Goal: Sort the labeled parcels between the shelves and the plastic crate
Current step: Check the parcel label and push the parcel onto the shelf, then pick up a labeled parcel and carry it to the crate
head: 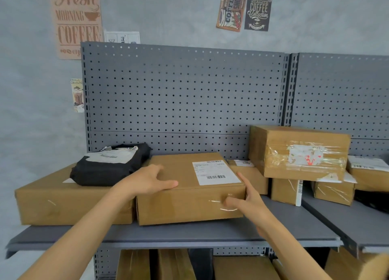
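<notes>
A flat cardboard box (189, 187) with a white barcode label (214, 172) on its top sits on the grey shelf (189, 233), its front face near the shelf's front edge. The left hand (147, 180) lies on the box's top left corner, fingers spread and lightly bent over the edge, thumb stretched along the top front edge. The right hand (246, 197) is at the box's right front corner, fingers straight against the right side and thumb pressed on the taped front face, so both hands hold the box between them. To its left, touching it, lies a wider cardboard box (63, 199) carrying a black poly mailer (109, 166) with a white label. Just behind the held box's right corner is a small box (250, 176); further right, a larger taped box (299, 151) rests on top of lower boxes (284, 191). A grey pegboard panel (179, 94) backs the shelf. Below the shelf, more brown parcels (174, 265) stand upright. Coffee posters (75, 20) hang on the wall.
</notes>
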Demonstrator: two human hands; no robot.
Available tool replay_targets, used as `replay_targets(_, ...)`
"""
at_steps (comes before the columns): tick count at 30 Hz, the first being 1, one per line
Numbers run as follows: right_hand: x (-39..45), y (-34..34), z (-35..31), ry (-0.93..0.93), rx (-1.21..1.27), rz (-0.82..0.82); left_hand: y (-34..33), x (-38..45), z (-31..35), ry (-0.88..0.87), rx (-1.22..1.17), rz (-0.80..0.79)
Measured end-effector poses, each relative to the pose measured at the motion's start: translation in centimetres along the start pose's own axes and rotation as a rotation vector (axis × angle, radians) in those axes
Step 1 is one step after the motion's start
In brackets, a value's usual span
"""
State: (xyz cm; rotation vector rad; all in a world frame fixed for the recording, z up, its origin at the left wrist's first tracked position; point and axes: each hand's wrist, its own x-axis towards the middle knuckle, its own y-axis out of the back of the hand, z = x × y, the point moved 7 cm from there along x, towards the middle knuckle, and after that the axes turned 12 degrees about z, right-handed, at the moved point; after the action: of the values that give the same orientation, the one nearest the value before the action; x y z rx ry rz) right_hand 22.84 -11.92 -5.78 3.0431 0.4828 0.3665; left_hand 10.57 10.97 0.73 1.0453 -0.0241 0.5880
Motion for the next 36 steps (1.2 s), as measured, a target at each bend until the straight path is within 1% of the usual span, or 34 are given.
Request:
replay_targets(2,-0.1,-0.3,0.8,-0.023,-0.024,-0.018,-1.1,-0.1,-0.1,-0.017,0.018,-0.033)
replay_targets(6,0.1,-0.5,1.9,-0.052,-0.034,-0.043,-1.6,0.4,-0.1,-0.042,0.031,-0.006)
replay_targets(10,0.3,-0.3,1.9,-0.063,-0.059,-0.054,-1.8,1.2,0.1,-0.040,0.027,-0.022)
replay_targets(12,0.3,0.5,1.5,-0.059,-0.073,-0.017,-1.9,1.7,0.5,-0.047,0.072,0.014)
replay_targets(14,0.5,2.2,1.1,-0.049,-0.070,0.057,-1.9,2.1,1.5,-0.081,0.145,0.097)
replay_targets(16,0.8,4.3,0.5,-0.042,-0.049,0.149,-2.2,2.3,3.4,-0.123,0.140,0.149)
replay_targets(19,1.1,8.1,-0.7,0.017,-0.015,0.288,-3.7,2.7,7.4,-0.193,-0.039,0.129)
replay_targets(23,1.7,13.3,-2.4,0.096,-0.030,0.423,-6.8,3.3,12.7,-0.181,-0.362,0.024)
replay_targets(27,2.5,18.9,-4.2,0.215,-0.173,0.635,-9.9,4.3,17.0,-0.158,-0.492,-0.049)
replay_targets(30,3.3,23.1,-4.8,0.265,-0.256,0.768,-11.9,5.4,19.6,-0.125,-0.540,-0.027)
replay_targets(31,3.9,24.3,-4.8,0.282,-0.283,0.782,-12.4,5.8,20.5,-0.109,-0.575,-0.006)
replay_targets(33,5.4,26.2,-4.7,0.280,-0.295,0.752,-13.4,6.4,21.9,-0.071,-0.678,0.027)
replay_targets(36,7.7,27.4,-3.9,0.265,-0.182,0.615,-14.6,7.1,23.3,-0.048,-0.789,0.033)
